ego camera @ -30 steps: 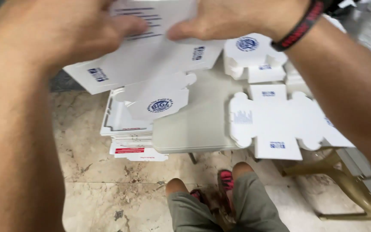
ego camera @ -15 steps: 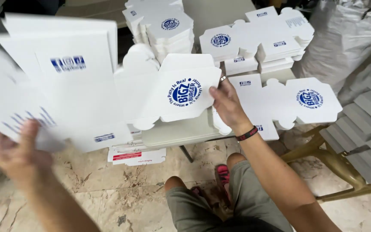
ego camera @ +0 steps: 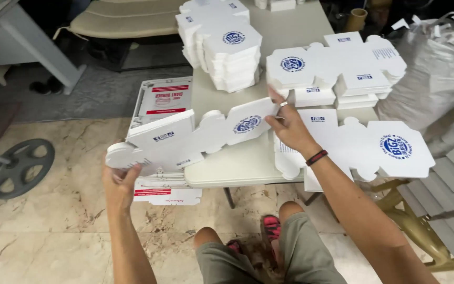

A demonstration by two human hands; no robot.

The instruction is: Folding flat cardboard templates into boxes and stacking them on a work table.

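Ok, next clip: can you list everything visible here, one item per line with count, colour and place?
held box blank: one, white with blue round print, flat, stretched between both hands over the table's near left edge.
table: one, cream, centre.
flat blanks: a few, white with blue print, on the table to the right.
blank stacks: two groups, white, far side of the table.
open carton: one, white and red, left of the table.
wheel: one, grey, on the floor at left.
sack: one, silvery, far right.
left hand: grips the blank's left end.
right hand: ring and dark wristband, pinches the blank's right end.
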